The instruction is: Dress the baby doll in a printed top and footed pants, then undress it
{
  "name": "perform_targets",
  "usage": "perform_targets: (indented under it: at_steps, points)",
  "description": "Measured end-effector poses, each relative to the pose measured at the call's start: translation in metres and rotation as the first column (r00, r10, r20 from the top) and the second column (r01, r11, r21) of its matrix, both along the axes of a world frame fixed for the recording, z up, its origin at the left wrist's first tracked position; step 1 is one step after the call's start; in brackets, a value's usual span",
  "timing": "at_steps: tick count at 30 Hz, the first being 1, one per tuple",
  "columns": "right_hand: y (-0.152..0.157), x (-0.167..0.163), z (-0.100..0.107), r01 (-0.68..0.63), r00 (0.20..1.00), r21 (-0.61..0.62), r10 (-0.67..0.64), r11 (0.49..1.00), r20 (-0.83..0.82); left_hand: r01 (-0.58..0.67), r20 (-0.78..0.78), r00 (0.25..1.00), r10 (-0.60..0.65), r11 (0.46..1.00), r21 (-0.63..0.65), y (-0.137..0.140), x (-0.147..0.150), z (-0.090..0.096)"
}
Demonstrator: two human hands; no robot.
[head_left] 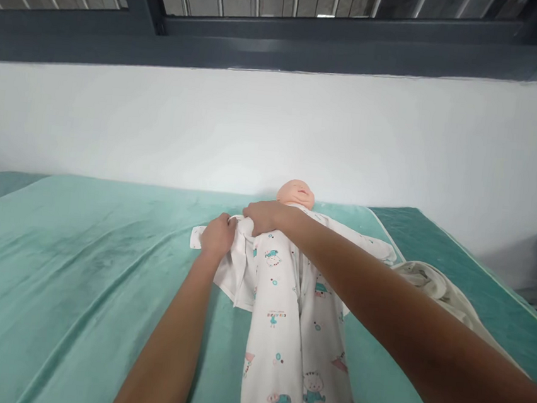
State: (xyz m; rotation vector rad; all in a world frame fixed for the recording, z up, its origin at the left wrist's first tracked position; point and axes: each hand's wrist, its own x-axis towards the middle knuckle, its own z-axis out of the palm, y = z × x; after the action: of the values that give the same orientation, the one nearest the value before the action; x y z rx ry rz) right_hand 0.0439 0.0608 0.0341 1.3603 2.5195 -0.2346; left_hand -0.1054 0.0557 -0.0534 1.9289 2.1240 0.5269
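A baby doll (296, 193) lies on its back on the bed, head against the wall side. It wears a white baby shirt (237, 271) and long printed trousers (277, 354) with cartoon figures that run toward me. My left hand (217, 236) is closed around the shirt's sleeve on the left, whose cuff sticks out beyond my fingers. Beside it, my right hand (264, 217) reaches across the doll's chest and is closed on the same sleeve near the shoulder. Whether the doll's arm is inside this sleeve is hidden. The other sleeve (364, 239) stretches out to the right.
A teal sheet (100, 274) with creases covers the bed. To the right lies a crumpled off-white cloth (436, 284), partly behind my right forearm. A white wall (185, 124) rises at the back, under a dark window frame (312, 44) with metal bars.
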Motion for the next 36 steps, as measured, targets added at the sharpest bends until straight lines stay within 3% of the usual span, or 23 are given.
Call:
perform_targets:
  at_steps: [8, 19, 23, 27, 31, 36]
  points:
    - [-0.002, 0.002, 0.006, -0.068, 0.997, 0.032, 0.069, 0.997, -0.025, 0.008, 0.010, 1.000, -0.008, 1.000, 0.021, -0.005, -0.004, 0.004]
    - [-0.018, 0.022, 0.028, -0.030, 0.998, 0.257, 0.015, 0.966, 0.061, 0.001, -0.088, 0.996, -0.002, 1.000, -0.010, -0.015, -0.024, -0.005]
    - [-0.019, 0.015, 0.022, -0.013, 1.000, 0.208, 0.014, 0.978, -0.007, 0.058, -0.127, 0.991, -0.046, 0.994, 0.094, -0.020, -0.022, -0.005]
    - [-0.012, -0.001, 0.006, -0.040, 0.997, 0.197, 0.051, 0.980, -0.054, 0.171, -0.269, 0.958, -0.094, 0.945, 0.279, -0.020, -0.014, -0.006]
    - [-0.004, -0.009, -0.006, -0.036, 0.994, 0.186, 0.053, 0.982, -0.091, 0.262, -0.318, 0.931, -0.178, 0.934, 0.243, -0.015, -0.008, -0.009]
    - [-0.012, 0.019, -0.001, 0.066, 0.964, 0.179, -0.016, 0.982, -0.266, 0.186, -0.362, 0.925, -0.114, 0.967, 0.172, -0.015, -0.011, -0.007]
